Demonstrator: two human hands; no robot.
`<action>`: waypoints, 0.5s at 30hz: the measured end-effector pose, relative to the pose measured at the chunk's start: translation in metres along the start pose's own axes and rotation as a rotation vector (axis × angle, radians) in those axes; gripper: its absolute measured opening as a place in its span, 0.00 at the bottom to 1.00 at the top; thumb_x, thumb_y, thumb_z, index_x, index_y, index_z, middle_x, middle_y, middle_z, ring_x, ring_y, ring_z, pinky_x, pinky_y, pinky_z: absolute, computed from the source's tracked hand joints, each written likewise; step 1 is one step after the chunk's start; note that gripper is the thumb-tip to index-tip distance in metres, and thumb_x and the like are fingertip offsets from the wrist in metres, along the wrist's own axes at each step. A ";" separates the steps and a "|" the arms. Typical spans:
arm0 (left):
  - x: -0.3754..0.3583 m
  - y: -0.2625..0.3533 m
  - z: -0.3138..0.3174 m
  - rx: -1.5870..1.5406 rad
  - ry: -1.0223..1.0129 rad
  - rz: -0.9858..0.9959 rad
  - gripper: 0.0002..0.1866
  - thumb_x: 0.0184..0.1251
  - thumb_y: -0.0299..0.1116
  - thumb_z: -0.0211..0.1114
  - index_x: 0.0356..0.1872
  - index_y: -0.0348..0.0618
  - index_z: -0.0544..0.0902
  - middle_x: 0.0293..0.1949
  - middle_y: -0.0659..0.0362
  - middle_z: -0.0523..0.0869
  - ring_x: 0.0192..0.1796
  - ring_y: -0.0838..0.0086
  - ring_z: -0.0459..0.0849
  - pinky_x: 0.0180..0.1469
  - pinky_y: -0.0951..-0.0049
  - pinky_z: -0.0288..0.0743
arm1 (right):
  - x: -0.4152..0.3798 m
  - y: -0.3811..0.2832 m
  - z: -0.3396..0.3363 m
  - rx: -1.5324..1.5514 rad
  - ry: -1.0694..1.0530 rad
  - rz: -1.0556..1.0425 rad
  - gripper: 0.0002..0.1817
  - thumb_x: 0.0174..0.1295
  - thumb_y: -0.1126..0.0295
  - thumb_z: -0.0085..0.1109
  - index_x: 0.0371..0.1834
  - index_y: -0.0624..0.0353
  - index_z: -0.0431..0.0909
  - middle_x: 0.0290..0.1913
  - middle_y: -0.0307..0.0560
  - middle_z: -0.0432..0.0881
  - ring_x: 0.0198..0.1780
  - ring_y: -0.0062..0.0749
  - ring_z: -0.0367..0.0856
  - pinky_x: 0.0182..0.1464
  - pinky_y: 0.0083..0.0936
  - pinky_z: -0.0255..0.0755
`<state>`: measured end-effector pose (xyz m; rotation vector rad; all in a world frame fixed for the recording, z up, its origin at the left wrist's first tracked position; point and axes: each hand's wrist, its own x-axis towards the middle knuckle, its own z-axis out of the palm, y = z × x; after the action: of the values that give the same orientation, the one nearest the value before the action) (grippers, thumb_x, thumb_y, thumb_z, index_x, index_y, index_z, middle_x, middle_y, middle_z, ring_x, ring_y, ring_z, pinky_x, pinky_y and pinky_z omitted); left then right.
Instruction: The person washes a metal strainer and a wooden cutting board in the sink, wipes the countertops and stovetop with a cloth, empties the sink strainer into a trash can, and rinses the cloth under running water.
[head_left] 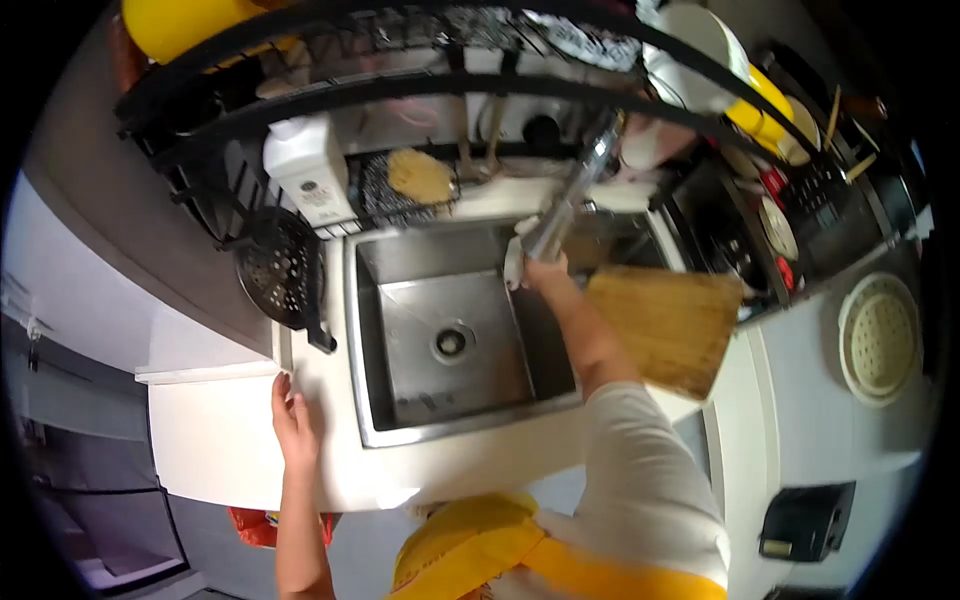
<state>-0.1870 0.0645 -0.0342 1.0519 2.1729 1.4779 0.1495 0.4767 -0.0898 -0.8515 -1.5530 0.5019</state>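
Observation:
My right hand (543, 273) reaches over the right part of the steel sink. Its fingers are closed on a white cloth (514, 262), which lies against the near end of the shiny metal faucet (562, 215). Part of the grip is hidden by the hand itself. On the white counter left of the sink (450, 300), my left hand (294, 422) holds nothing, fingers stretched forward and partly apart. The sink basin has a round drain (453, 342) at its middle.
A wooden cutting board (668, 325) lies right of the sink, beside my right forearm. A black skimmer (277, 265) hangs at the left, near a white bottle (308, 170). A yellow sponge (420, 176) sits behind the sink. A black rack (450, 85) crosses above.

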 end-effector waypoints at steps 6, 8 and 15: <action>-0.067 -0.036 -0.059 0.151 0.101 -0.038 0.20 0.77 0.33 0.49 0.64 0.32 0.70 0.63 0.45 0.74 0.64 0.59 0.74 0.65 0.64 0.66 | -0.064 -0.061 -0.087 -1.070 -0.709 0.247 0.17 0.67 0.57 0.49 0.50 0.59 0.69 0.42 0.63 0.82 0.40 0.59 0.84 0.43 0.49 0.77; -0.084 -0.056 -0.078 0.166 0.215 -0.036 0.20 0.78 0.34 0.49 0.64 0.32 0.70 0.63 0.46 0.73 0.63 0.60 0.74 0.65 0.63 0.66 | -0.091 -0.089 -0.109 -1.113 -0.699 0.277 0.18 0.66 0.57 0.51 0.51 0.58 0.68 0.39 0.63 0.82 0.38 0.59 0.84 0.40 0.50 0.77; -0.100 -0.105 -0.115 0.343 0.400 -0.058 0.20 0.76 0.35 0.53 0.58 0.28 0.74 0.59 0.43 0.76 0.60 0.56 0.77 0.63 0.63 0.70 | -0.113 -0.134 -0.181 -0.785 -0.758 0.480 0.22 0.59 0.54 0.63 0.47 0.60 0.78 0.33 0.59 0.85 0.36 0.49 0.85 0.41 0.41 0.78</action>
<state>-0.2312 -0.1048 -0.0947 0.8330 2.7884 1.4183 0.2944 0.2777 -0.0335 -1.8072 -2.3047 0.5986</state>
